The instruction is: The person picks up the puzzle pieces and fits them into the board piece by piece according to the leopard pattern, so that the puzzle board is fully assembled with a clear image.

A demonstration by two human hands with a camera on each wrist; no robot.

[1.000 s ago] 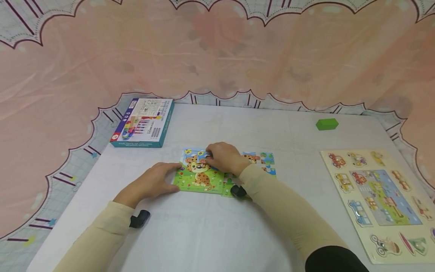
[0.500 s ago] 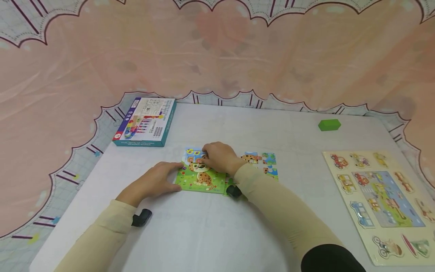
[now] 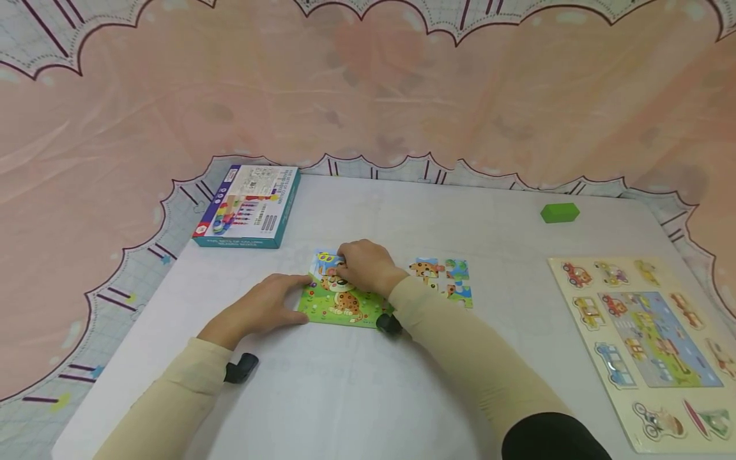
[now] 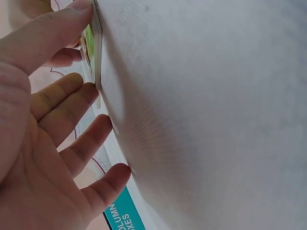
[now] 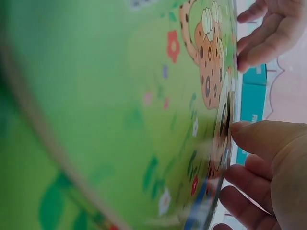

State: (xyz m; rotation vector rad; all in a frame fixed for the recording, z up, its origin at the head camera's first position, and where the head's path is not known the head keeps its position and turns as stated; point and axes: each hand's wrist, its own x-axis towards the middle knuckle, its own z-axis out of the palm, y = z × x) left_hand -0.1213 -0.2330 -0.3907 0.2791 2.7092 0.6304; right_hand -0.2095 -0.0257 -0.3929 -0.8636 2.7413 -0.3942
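My left hand rests at the left edge of a small jigsaw board showing a cartoon leopard on green grass. In the left wrist view its thumb and fingertips touch the board's edge, the fingers spread fairly straight. Over the upper part of the picture my right hand pinches a jigsaw piece down at the leopard's head, the piece mostly covered by the fingers. Loose jigsaw pieces with leopard spots and blue sky lie just right of the board, partly behind the right forearm.
A teal-sided box stands at the table's back left. Back right is a green block. On the right lies a pale puzzle board with vehicle-shaped pieces. A patterned cloth hangs behind the white table.
My right hand has shifted slightly left over the board, now covering the piece that showed at its fingertips. The left hand stays at the board's edge. The view has drifted a little.
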